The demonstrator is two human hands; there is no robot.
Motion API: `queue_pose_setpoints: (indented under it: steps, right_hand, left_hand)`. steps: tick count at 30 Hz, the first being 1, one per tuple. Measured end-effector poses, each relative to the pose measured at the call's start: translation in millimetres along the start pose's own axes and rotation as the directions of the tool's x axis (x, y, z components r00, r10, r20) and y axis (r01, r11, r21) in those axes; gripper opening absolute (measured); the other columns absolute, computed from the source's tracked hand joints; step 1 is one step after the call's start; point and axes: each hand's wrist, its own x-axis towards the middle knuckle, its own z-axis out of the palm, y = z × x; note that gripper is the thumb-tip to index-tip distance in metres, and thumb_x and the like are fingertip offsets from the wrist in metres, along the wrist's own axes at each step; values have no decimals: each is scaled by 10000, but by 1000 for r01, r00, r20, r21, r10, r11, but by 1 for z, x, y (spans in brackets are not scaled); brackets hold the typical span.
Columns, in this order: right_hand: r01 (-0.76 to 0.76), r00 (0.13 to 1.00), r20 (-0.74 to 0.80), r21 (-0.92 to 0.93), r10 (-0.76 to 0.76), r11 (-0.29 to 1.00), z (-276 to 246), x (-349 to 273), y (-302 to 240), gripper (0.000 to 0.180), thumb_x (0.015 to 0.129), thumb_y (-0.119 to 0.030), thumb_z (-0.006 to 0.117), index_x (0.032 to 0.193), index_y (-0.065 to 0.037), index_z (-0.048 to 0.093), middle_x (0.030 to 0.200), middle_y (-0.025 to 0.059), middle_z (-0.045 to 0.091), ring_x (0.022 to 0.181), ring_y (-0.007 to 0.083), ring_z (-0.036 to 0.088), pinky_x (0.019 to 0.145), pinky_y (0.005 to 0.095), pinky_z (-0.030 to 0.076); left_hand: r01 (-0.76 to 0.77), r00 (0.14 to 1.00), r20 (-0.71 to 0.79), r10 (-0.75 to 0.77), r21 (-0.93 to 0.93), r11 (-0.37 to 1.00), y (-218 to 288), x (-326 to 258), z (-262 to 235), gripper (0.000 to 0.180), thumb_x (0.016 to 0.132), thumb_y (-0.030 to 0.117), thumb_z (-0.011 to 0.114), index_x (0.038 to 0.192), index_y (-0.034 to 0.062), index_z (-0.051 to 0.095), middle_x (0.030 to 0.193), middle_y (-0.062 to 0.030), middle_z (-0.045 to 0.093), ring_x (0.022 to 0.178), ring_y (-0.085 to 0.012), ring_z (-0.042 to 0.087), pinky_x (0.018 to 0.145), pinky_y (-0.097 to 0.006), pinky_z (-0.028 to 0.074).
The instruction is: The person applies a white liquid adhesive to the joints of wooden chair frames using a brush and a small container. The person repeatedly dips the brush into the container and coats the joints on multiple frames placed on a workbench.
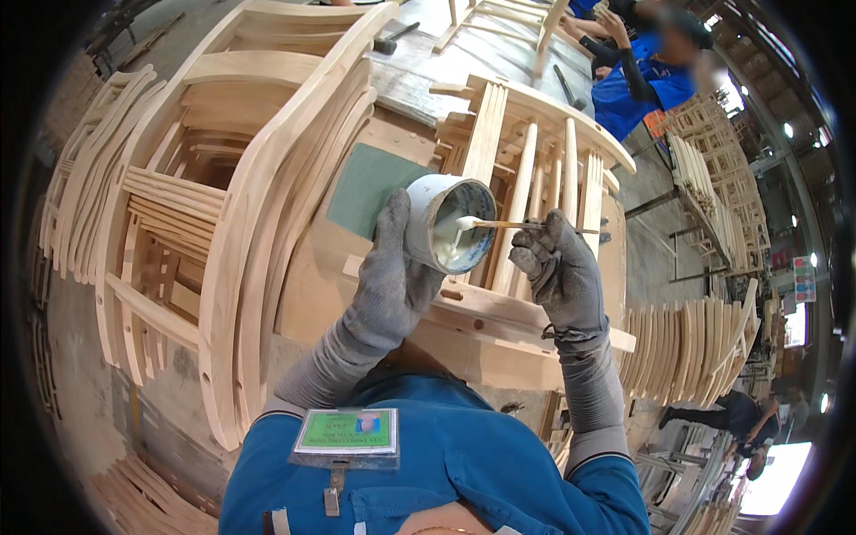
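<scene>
Both gloved hands are closed — left hand (pixel 390 283) gripping the tilted white glue pot (pixel 448 223), right hand (pixel 559 267) pinching the thin wooden stick (pixel 499 224) — so glue could likely drip onto the pale wooden chair frame (pixel 526 169).

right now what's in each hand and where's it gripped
Left hand wraps the side wall of a white glue cup; right hand pinches the far end of a thin stick.

We see stacked wooden chair frames (pixel 223 178) at our left. A co-worker in blue (pixel 646 76) bends beyond the workbench (pixel 428 80).
</scene>
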Motion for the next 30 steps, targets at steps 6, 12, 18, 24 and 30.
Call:
queue_pose_setpoints:
  steps: [6,12,18,24,30]
  right_hand:
    - [10,995,-99,210,12,978,-7,-20,19,178,935,-109,491,1060,17,485,991,169,594,873,222,642,772,319,585]
    - [211,894,-286,-410,-344,887,-17,-54,31,121,900,-109,555,940,1,528,806,110,609,696,180,639,649,321,581]
    - [271,843,-170,-684,-510,677,-21,-59,56,94,867,-53,569,900,34,556,783,127,614,697,208,651,662,339,577]
    - [270,826,-160,-730,-540,628,-12,-63,50,78,843,-16,587,895,38,566,805,143,629,719,207,651,671,333,572]
    - [246,923,47,-835,-382,492,21,-52,57,95,816,47,624,884,26,561,823,137,645,733,167,637,669,280,535]
  left_hand:
    - [76,991,-116,-69,53,996,-4,-4,-18,519,951,504,335,1271,112,449,1181,-91,551,1097,-170,557,847,-262,531]
    - [-395,918,243,312,523,755,2,-16,-70,567,946,217,460,1418,114,162,1363,-105,368,1230,-246,441,928,-322,496]
    - [-63,982,-176,73,62,996,8,-18,-66,488,950,449,391,1312,122,402,1248,-97,507,1147,-219,526,887,-324,529]
    - [-52,986,-159,53,8,999,14,-18,-63,485,949,445,403,1289,100,418,1222,-101,522,1125,-216,540,885,-318,533]
    - [-42,981,-191,45,22,999,11,-15,-67,505,936,457,431,1269,77,438,1204,-115,533,1097,-225,558,874,-330,539]
